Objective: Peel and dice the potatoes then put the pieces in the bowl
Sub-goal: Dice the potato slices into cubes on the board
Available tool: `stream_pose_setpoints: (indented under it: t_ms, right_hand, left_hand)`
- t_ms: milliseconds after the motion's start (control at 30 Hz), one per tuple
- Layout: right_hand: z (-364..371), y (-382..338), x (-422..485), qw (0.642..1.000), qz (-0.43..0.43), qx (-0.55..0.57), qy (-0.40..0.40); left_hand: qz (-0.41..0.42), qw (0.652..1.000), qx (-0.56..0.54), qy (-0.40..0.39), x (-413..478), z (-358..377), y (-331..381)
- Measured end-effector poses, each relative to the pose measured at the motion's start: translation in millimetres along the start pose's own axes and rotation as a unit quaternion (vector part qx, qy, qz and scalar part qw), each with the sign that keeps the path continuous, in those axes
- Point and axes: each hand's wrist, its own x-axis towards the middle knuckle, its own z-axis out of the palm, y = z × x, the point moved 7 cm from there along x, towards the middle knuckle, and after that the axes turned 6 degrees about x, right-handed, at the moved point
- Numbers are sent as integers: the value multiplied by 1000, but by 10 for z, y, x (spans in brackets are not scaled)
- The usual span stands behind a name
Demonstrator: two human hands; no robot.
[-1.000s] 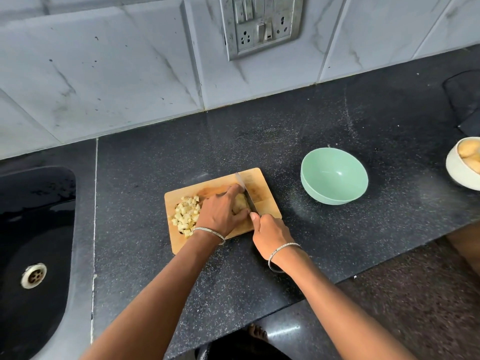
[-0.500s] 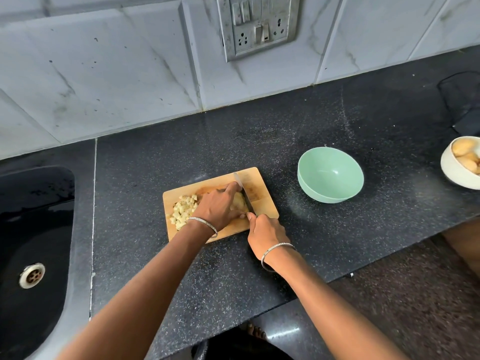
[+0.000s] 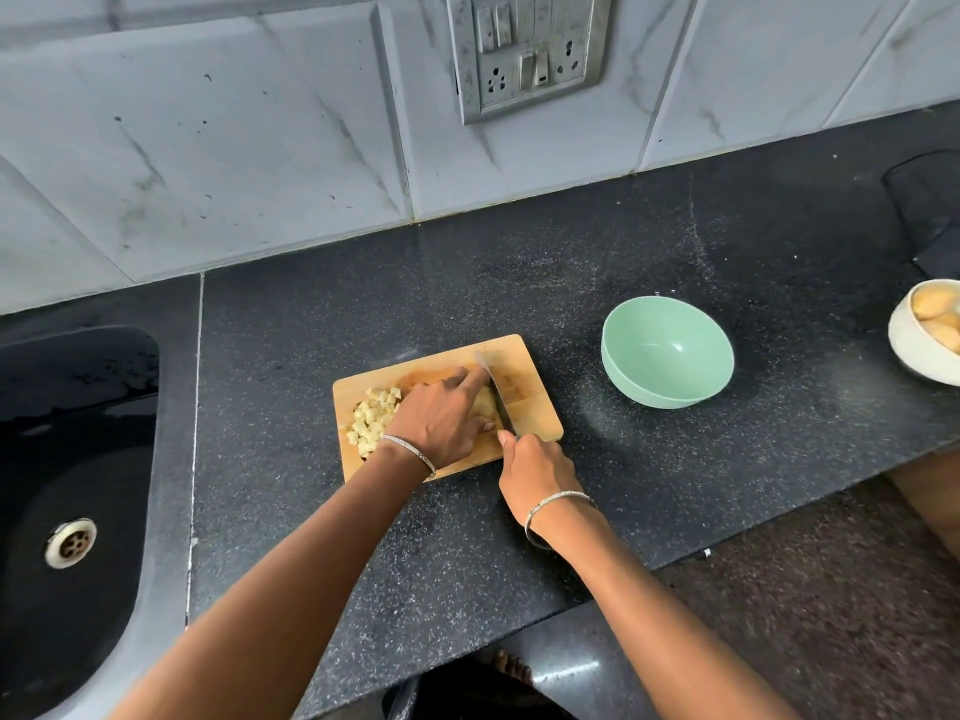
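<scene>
Head view, looking down on a black speckled counter [image 3: 623, 485]; grey marble-look tiled wall [image 3: 234, 148] behind, with a metal switch-and-socket plate [image 3: 527, 52] at upper centre.

Wooden cutting board [image 3: 540, 418] lies at frame centre, long side roughly parallel to the counter's front edge; both hands work over it.

Left hand [image 3: 441, 415] sits on the middle of the board, fingers curled down over a pale potato piece [image 3: 485, 402], pinning it in place; index finger reaches forward alongside the blade; thin metal bangle [image 3: 410, 452] on the wrist.

Right hand [image 3: 537, 472] is at the board's near edge, fist closed round the handle of a knife [image 3: 496, 387]; handle itself hidden inside the grip; blade runs away from the person across the board, edge down, touching the right side of the potato piece; a second bangle [image 3: 556, 504] on this wrist.

Diced potato cubes [image 3: 374, 415] are heaped on the left part of the board, just beside the left hand.

Mint-green bowl [image 3: 675, 356] stands on the counter right of the board, apart from it; no pieces inside.

White bowl [image 3: 909, 345] at the right frame edge, partly cut off, holds whole peeled potatoes [image 3: 935, 314].

Black sink [image 3: 67, 459] fills the left of the frame, steel drain [image 3: 71, 544] at lower left; a dark object [image 3: 930, 210] at upper right, too cropped to identify; bare toes [image 3: 506, 667] show at bottom centre, below the counter edge.
</scene>
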Motion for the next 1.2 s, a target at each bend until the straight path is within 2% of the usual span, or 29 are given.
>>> stream_pose_setpoints:
  t_ms: [567, 900, 1200]
  right_hand:
    - [-154, 207, -343, 999, -1, -46, -19]
    - [-517, 381, -555, 991, 5, -116, -70]
    - [-441, 216, -443, 996, 5, -72, -43]
  left_hand:
    - [-8, 998, -54, 22, -7, -65, -42]
    - [-59, 991, -112, 32, -83, -24, -102]
    - [-83, 987, -128, 43, -134, 30, -104]
